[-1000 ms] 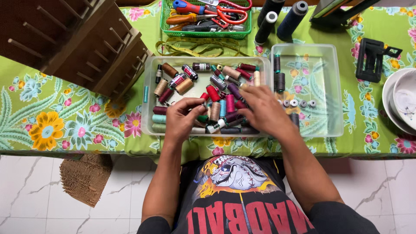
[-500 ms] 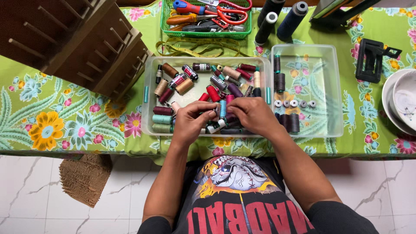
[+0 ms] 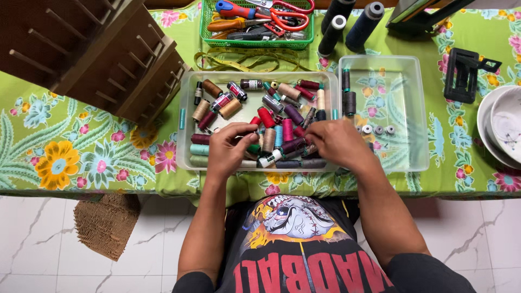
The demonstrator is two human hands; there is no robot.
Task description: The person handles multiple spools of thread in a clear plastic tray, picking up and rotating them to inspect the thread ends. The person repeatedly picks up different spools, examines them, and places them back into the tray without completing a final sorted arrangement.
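Left hand: our left hand [image 3: 227, 147] sits curled over the near left part of the clear tray [image 3: 186, 116], fingertips bent down onto the thread spools [image 3: 271, 138]; we cannot tell whether it pinches one or only touches them
Right hand: our right hand [image 3: 341, 142] lies across the tray's near right corner, fingers pointing left into the same pile; its grasp is hidden under the knuckles, so we cannot tell if it grips anything
Between the hands: red, pink, teal, beige and purple spools lie packed side by side, with a white-tipped spool [image 3: 269, 159] just below our fingertips
Right of the right hand: a second clear tray [image 3: 412, 108] holds dark spools and small bobbins [image 3: 378, 129]
Beyond both hands: a green basket [image 3: 206, 32] with red-handled scissors [image 3: 290, 15] and a yellow tape measure [image 3: 244, 57]
Far left of the left hand: a wooden peg rack [image 3: 97, 54]
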